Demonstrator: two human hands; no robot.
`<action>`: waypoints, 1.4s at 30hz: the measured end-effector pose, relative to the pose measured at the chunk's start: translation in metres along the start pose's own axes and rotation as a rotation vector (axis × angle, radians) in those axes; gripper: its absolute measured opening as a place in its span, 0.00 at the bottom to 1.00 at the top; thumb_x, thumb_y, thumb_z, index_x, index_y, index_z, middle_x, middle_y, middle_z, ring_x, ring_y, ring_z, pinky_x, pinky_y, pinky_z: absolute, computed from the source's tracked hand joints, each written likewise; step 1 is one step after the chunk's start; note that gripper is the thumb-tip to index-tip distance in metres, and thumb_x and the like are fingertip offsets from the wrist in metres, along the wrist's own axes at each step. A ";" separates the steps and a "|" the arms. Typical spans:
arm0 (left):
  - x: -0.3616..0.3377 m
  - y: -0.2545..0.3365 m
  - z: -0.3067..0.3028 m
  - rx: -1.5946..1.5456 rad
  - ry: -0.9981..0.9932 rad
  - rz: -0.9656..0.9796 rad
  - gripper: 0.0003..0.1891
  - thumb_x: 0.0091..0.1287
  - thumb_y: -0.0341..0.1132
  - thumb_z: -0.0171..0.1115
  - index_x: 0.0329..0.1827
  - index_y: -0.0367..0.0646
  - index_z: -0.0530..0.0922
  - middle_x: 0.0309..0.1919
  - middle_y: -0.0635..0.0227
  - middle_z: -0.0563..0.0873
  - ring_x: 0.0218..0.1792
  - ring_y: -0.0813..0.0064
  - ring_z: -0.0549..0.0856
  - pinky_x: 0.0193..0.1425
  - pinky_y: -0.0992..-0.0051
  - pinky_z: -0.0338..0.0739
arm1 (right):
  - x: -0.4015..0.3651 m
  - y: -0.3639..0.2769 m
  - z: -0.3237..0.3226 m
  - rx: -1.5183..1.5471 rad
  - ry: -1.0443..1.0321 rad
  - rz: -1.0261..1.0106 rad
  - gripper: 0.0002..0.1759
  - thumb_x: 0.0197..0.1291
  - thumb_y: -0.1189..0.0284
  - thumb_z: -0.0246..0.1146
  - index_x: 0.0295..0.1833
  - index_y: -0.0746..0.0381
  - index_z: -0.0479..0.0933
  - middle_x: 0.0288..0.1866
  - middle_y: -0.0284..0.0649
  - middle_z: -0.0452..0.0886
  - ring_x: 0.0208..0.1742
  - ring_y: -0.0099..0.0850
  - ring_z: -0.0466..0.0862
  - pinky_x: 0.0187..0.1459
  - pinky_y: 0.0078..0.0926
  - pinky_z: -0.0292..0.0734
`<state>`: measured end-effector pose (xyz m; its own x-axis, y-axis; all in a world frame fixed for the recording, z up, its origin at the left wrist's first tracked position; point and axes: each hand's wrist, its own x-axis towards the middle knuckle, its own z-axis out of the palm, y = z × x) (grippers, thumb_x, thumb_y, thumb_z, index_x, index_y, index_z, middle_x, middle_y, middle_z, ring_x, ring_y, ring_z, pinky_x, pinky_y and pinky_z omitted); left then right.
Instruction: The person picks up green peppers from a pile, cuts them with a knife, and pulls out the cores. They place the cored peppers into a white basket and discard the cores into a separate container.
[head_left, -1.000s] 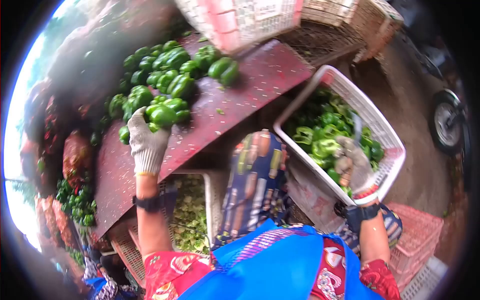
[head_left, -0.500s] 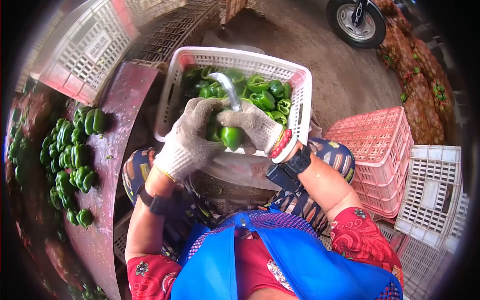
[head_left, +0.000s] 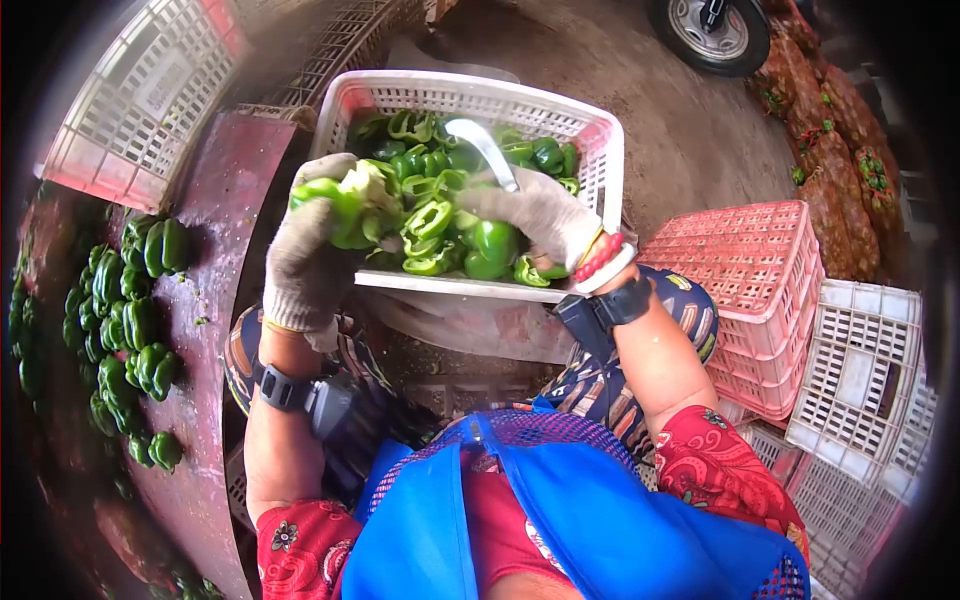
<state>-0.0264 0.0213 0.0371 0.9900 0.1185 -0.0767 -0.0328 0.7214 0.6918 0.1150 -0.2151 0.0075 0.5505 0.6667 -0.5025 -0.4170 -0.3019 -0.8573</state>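
Observation:
My left hand (head_left: 308, 262), in a knitted work glove, is closed around a cut green bell pepper (head_left: 352, 212) over the left edge of the white crate (head_left: 478, 90). Pale inner flesh or core shows on that pepper. In my gloved right hand (head_left: 545, 212) is a knife with a curved, shiny blade (head_left: 482, 146) pointing up and away from me; its handle is hidden in the glove. Below the right hand, cut green pepper pieces (head_left: 428, 222) and a rounder pepper (head_left: 490, 246) lie in the crate.
Whole green peppers (head_left: 140, 325) sit on a reddish board (head_left: 205, 400) at my left. A white crate (head_left: 145, 95) stands at the upper left. Pink crates (head_left: 735, 290) and white crates (head_left: 862, 370) stack at the right. Full sacks (head_left: 840, 190) and a wheel (head_left: 710, 35) are farther back.
My hands were together over the crate and are now apart. The left moved left with a cut pepper; the right moved slightly right with the knife. More of the crate's contents shows.

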 end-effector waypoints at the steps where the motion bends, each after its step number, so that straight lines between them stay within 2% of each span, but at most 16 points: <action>1: 0.000 0.004 -0.009 0.011 0.048 0.001 0.33 0.75 0.59 0.65 0.72 0.44 0.73 0.61 0.54 0.84 0.61 0.52 0.86 0.63 0.46 0.85 | 0.001 -0.006 -0.008 -0.841 0.209 -0.083 0.35 0.67 0.44 0.70 0.64 0.64 0.80 0.51 0.49 0.89 0.40 0.42 0.92 0.45 0.40 0.87; 4: 0.002 0.007 -0.007 -0.240 0.168 -0.117 0.43 0.78 0.74 0.40 0.72 0.42 0.74 0.63 0.51 0.83 0.64 0.45 0.84 0.72 0.37 0.76 | 0.000 0.007 0.006 -1.254 0.419 -0.196 0.34 0.68 0.44 0.68 0.65 0.61 0.81 0.47 0.49 0.90 0.39 0.41 0.92 0.45 0.41 0.86; 5: 0.004 0.003 -0.006 -0.297 0.098 -0.089 0.34 0.78 0.61 0.59 0.71 0.40 0.75 0.62 0.53 0.84 0.62 0.50 0.85 0.71 0.45 0.79 | 0.001 0.010 0.009 -0.946 0.375 -0.122 0.33 0.69 0.45 0.68 0.65 0.61 0.81 0.44 0.47 0.89 0.35 0.38 0.91 0.40 0.38 0.85; 7: 0.011 -0.015 -0.011 0.272 0.146 0.120 0.29 0.79 0.52 0.58 0.72 0.39 0.74 0.65 0.53 0.82 0.66 0.54 0.83 0.73 0.50 0.77 | -0.008 -0.022 0.036 -0.331 0.276 0.021 0.31 0.71 0.47 0.68 0.65 0.61 0.81 0.38 0.45 0.89 0.27 0.33 0.88 0.29 0.33 0.84; 9: 0.015 -0.027 -0.004 0.747 0.144 0.296 0.24 0.80 0.37 0.57 0.74 0.38 0.71 0.68 0.53 0.79 0.68 0.63 0.80 0.75 0.60 0.76 | -0.015 -0.023 0.049 0.280 0.068 0.100 0.30 0.76 0.47 0.63 0.67 0.62 0.78 0.23 0.36 0.80 0.07 0.26 0.71 0.07 0.22 0.63; 10: 0.019 -0.034 -0.001 0.817 0.157 0.325 0.23 0.80 0.30 0.57 0.76 0.37 0.70 0.69 0.54 0.78 0.70 0.67 0.79 0.76 0.66 0.75 | -0.012 -0.018 0.058 0.359 0.063 0.071 0.31 0.77 0.48 0.62 0.68 0.63 0.77 0.22 0.36 0.80 0.07 0.26 0.70 0.07 0.23 0.63; 11: 0.024 -0.042 0.007 0.253 0.192 0.134 0.24 0.79 0.30 0.56 0.77 0.38 0.68 0.72 0.55 0.76 0.70 0.68 0.78 0.76 0.66 0.74 | -0.007 -0.010 0.063 0.436 0.056 0.042 0.32 0.78 0.48 0.61 0.69 0.64 0.76 0.22 0.36 0.80 0.07 0.26 0.70 0.07 0.23 0.63; 19: 0.025 -0.035 0.011 -0.060 0.132 -0.305 0.22 0.85 0.45 0.51 0.74 0.41 0.74 0.61 0.64 0.85 0.62 0.68 0.85 0.69 0.65 0.81 | -0.012 -0.023 0.042 0.077 0.100 -0.153 0.24 0.75 0.57 0.68 0.64 0.64 0.82 0.27 0.33 0.82 0.15 0.19 0.75 0.15 0.22 0.69; 23: 0.031 -0.045 0.011 0.202 0.258 -0.199 0.17 0.84 0.40 0.55 0.68 0.41 0.77 0.57 0.65 0.86 0.57 0.74 0.86 0.65 0.70 0.82 | -0.011 -0.019 0.040 -0.077 0.186 -0.122 0.24 0.75 0.55 0.66 0.60 0.66 0.81 0.36 0.38 0.86 0.21 0.24 0.80 0.25 0.23 0.75; 25: 0.033 -0.051 0.019 0.880 0.361 -0.026 0.19 0.79 0.43 0.63 0.63 0.39 0.80 0.47 0.66 0.90 0.45 0.78 0.86 0.52 0.74 0.81 | -0.005 -0.017 0.042 -0.116 0.177 -0.133 0.21 0.70 0.57 0.72 0.55 0.62 0.82 0.40 0.38 0.87 0.30 0.24 0.83 0.31 0.24 0.77; 31: 0.030 -0.060 0.001 0.439 0.338 -0.146 0.17 0.78 0.42 0.65 0.62 0.41 0.80 0.44 0.69 0.87 0.42 0.77 0.86 0.50 0.73 0.82 | 0.007 -0.003 0.051 -0.431 0.336 -0.486 0.21 0.62 0.59 0.75 0.55 0.60 0.83 0.35 0.44 0.88 0.34 0.30 0.87 0.42 0.32 0.84; 32: 0.031 -0.059 -0.002 0.318 0.351 -0.182 0.15 0.79 0.41 0.64 0.61 0.41 0.80 0.47 0.68 0.87 0.44 0.76 0.86 0.53 0.72 0.83 | 0.017 0.011 0.046 -0.386 0.289 -0.629 0.20 0.65 0.63 0.72 0.58 0.59 0.83 0.33 0.41 0.86 0.28 0.27 0.86 0.31 0.31 0.83; 35: 0.029 -0.059 -0.005 0.154 0.367 -0.193 0.14 0.78 0.38 0.63 0.61 0.43 0.79 0.52 0.64 0.86 0.48 0.72 0.87 0.55 0.68 0.85 | -0.005 -0.022 0.042 -0.007 0.099 -0.075 0.20 0.66 0.63 0.72 0.60 0.59 0.83 0.32 0.37 0.85 0.20 0.24 0.81 0.18 0.27 0.76; 36: 0.031 -0.060 -0.005 0.178 0.377 -0.173 0.14 0.78 0.38 0.64 0.61 0.43 0.79 0.52 0.64 0.86 0.49 0.72 0.87 0.55 0.68 0.85 | 0.000 -0.008 0.044 0.162 0.107 -0.164 0.23 0.68 0.63 0.71 0.64 0.59 0.81 0.31 0.34 0.84 0.15 0.21 0.76 0.10 0.22 0.68; 39: 0.037 -0.061 -0.005 0.245 0.405 -0.114 0.16 0.77 0.38 0.65 0.63 0.43 0.78 0.53 0.64 0.86 0.50 0.72 0.88 0.55 0.69 0.86 | 0.017 0.007 0.046 0.598 0.057 -0.177 0.24 0.69 0.63 0.71 0.67 0.57 0.77 0.37 0.37 0.86 0.15 0.22 0.76 0.10 0.22 0.70; 42: 0.040 -0.057 0.004 0.469 0.459 -0.064 0.19 0.75 0.37 0.68 0.64 0.42 0.78 0.54 0.64 0.86 0.51 0.73 0.88 0.54 0.71 0.86 | 0.016 -0.001 0.046 0.197 0.211 -0.276 0.18 0.69 0.66 0.70 0.62 0.57 0.80 0.32 0.35 0.84 0.19 0.22 0.79 0.17 0.23 0.74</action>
<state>0.0152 -0.0182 -0.0022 0.8254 0.4393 -0.3545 0.1898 0.3754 0.9072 0.0907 -0.1727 0.0058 0.7892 0.5436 -0.2857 -0.3520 0.0192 -0.9358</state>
